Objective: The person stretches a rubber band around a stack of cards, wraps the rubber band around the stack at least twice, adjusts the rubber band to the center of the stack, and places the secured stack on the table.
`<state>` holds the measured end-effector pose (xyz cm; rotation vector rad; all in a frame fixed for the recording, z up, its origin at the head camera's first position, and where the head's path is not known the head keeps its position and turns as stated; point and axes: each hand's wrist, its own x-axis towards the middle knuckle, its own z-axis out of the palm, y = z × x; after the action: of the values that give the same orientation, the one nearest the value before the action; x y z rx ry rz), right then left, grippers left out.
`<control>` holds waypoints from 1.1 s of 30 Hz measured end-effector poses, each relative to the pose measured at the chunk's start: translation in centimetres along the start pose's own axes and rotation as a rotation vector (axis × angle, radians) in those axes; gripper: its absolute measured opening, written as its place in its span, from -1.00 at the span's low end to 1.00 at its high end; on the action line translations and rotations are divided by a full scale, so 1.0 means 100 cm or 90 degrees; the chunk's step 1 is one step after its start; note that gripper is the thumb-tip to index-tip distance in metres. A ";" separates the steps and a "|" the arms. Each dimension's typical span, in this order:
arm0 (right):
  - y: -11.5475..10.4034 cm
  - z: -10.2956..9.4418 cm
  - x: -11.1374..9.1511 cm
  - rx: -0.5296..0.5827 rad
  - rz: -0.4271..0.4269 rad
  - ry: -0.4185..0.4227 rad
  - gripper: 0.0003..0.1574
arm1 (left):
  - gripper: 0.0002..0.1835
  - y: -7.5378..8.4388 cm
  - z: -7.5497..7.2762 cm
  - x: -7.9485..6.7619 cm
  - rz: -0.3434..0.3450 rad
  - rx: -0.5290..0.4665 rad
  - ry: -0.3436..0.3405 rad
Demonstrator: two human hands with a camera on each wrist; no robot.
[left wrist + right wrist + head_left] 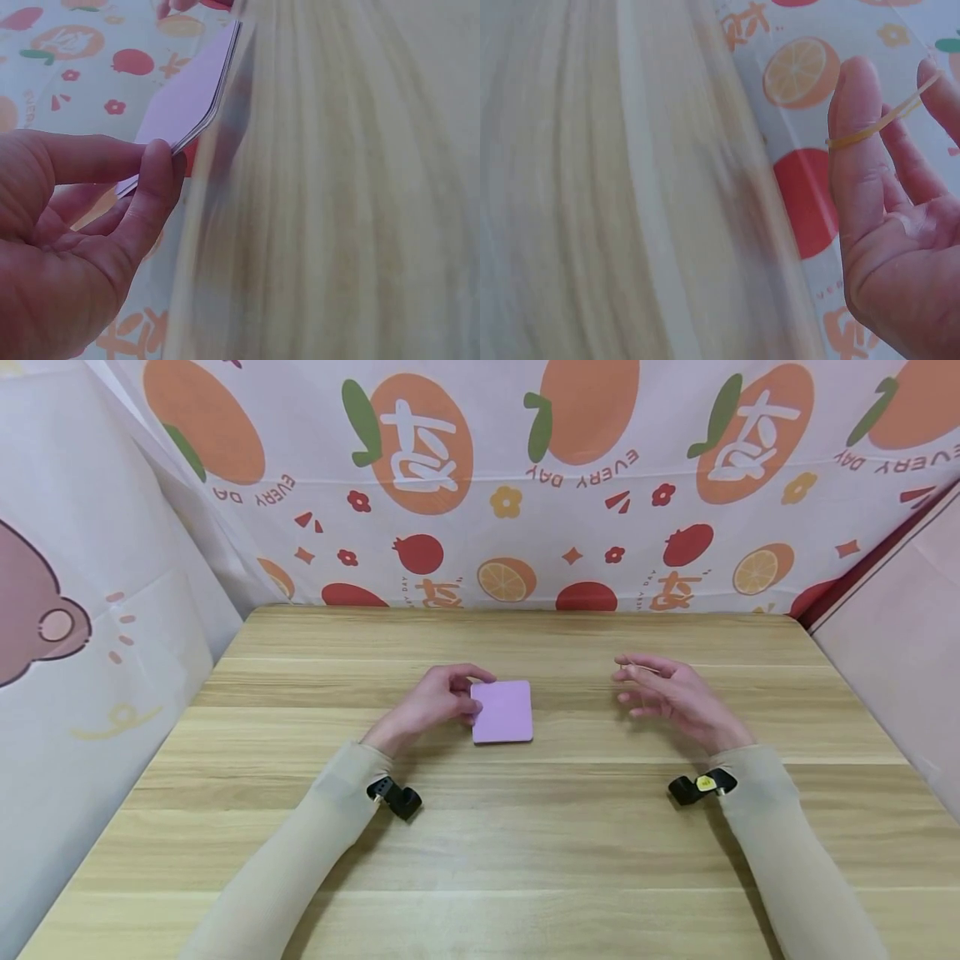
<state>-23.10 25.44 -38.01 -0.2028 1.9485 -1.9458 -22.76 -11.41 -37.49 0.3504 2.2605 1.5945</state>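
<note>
My left hand pinches the left edge of a thin lilac square with rounded corners, just left of the table's middle. In the left wrist view, thumb and fingers grip one corner of the lilac square, whose edge shows thin light and dark layers; its shadow falls on the wood. To the right, my right hand is apart from the square, fingers spread. A yellowish rubber band loops round its thumb and stretches across to a fingertip in the right wrist view.
Both hands are over a light wooden table. Behind it hangs a white cloth printed with fruit; further cloths flank both sides. Each sleeve carries a small black wrist camera, left and right.
</note>
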 end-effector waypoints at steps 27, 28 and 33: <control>-0.009 0.067 0.008 0.015 -0.022 -0.015 -0.31 | -0.59 0.023 0.005 -0.007 0.017 -0.052 -0.022; -0.009 0.070 0.008 0.015 -0.022 -0.017 -0.31 | -0.59 0.024 0.006 -0.007 0.021 -0.054 -0.023; -0.009 0.086 0.009 0.007 -0.025 -0.025 -0.38 | -0.59 0.029 0.010 -0.009 0.033 -0.062 -0.037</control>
<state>-20.98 17.08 -37.02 -0.2766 1.9213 -1.9620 -21.55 -9.97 -34.90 0.4258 2.1381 1.6913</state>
